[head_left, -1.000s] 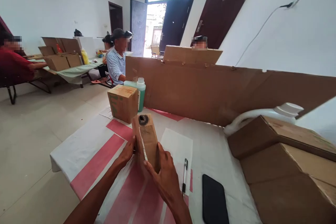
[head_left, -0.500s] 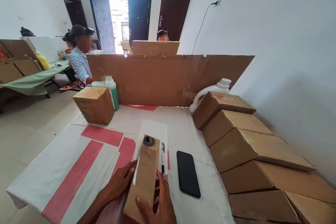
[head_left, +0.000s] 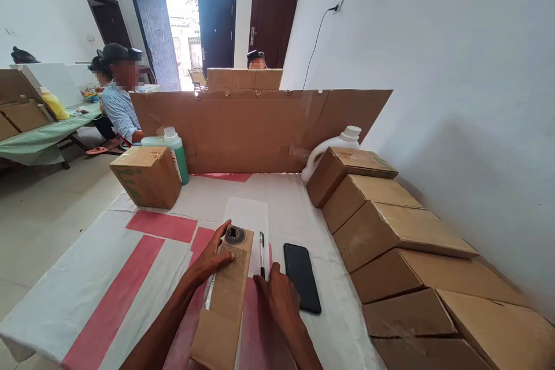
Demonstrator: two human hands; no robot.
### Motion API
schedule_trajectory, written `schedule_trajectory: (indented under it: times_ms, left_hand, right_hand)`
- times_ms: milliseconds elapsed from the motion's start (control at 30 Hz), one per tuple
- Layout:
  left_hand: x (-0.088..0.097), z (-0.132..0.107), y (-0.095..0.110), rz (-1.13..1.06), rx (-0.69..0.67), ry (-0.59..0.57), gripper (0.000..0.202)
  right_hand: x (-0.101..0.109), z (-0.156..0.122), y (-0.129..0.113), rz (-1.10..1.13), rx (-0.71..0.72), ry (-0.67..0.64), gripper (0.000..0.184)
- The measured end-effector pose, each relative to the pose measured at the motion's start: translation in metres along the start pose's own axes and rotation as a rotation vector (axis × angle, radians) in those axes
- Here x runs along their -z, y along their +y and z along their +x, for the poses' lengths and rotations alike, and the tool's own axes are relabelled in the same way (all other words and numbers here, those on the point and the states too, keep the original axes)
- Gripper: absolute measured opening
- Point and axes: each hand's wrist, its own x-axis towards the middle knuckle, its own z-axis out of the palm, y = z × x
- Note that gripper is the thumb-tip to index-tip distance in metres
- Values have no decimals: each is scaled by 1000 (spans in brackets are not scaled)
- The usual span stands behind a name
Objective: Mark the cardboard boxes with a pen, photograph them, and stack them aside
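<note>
A long flat cardboard box (head_left: pixel 225 298) lies on the red-and-white table cover (head_left: pixel 108 277) in front of me, with a dark round cap (head_left: pixel 235 235) at its far end. My left hand (head_left: pixel 211 258) rests on the box's far left edge with the fingers spread. My right hand (head_left: pixel 277 299) lies on the cover just right of the box, fingers loosely stretched and holding nothing. It sits between the box and a black phone (head_left: pixel 302 277).
A pen (head_left: pixel 262 246) lies on a white sheet (head_left: pixel 247 217). A closed carton (head_left: pixel 146 176) and a green bottle (head_left: pixel 178 156) stand far left. A row of cartons (head_left: pixel 390 231) lines the right wall, a white jug (head_left: pixel 336 141) behind them. A cardboard screen (head_left: pixel 260 127) closes the back. People sit beyond it.
The box, held tilted up in both hands before, now lies flat on the table. My right hand has come off it. My view has swung to the right.
</note>
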Motion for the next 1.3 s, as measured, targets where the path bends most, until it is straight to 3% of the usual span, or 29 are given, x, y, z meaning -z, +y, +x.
schedule_trajectory:
  times_ms: [100,233,333,467,567,667,767,1000,1167,1300]
  left_hand:
    - [0,-2,-3,-25,7,-4,89]
    - [-5,-4,-6,-43,-6,36,84]
    - [-11,-3,-7,-48,-13,73,83]
    - [-16,-2,-13,-49,-28,112,81]
    - [-18,-1,-17,-36,-37,149,82]
    - [-17,0,-18,-32,-41,175,80]
    - [-17,0,-20,-42,-38,180,80]
    - [-13,-2,-20,-71,-44,173,81]
    - [-13,-5,-18,-61,-38,177,81]
    - [-16,-5,-17,-43,-48,222,82]
  right_hand:
    - [-4,9,4,13,23,37,12]
    - [-3,13,17,70,41,82,18]
    - [11,12,22,177,62,125,27]
    - [43,9,-2,885,55,247,35]
    - [52,10,-42,1212,168,169,40]
    - [39,14,-74,1183,269,97,35]
    - [25,14,-84,1094,282,111,32]
    - [31,13,-69,928,197,152,30]
    - [44,39,-61,972,197,183,37]
    - [47,68,-38,562,126,87,28]
